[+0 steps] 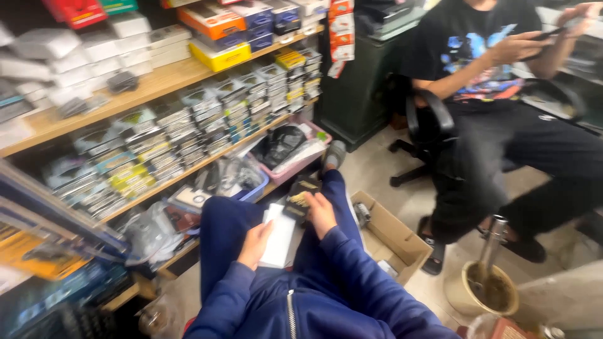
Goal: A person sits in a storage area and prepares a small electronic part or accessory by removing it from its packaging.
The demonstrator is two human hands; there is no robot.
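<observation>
We sit low among the shelves, our legs in blue trousers stretched out ahead, and both our hands work over our lap. Our left hand point(254, 243) closes its fingers on the near edge of a flat white box point(279, 237), which lies along our left thigh. Our right hand point(321, 214) grips a small black package with gold print point(300, 196), holding it just past the far end of the white box, the two nearly touching.

To our right on the floor stands an open cardboard box point(402, 242) with a few small items inside. To our left, wooden shelves point(160, 81) carry rows of small packaged goods, and a pink tub point(301, 164) with a black bag in it sits low on the floor beside them.

Across from us another person sits in a black swivel chair point(427, 122), holding a phone in both hands. Near their feet stands a cream pot point(480, 294) with a metal rod rising from it.
</observation>
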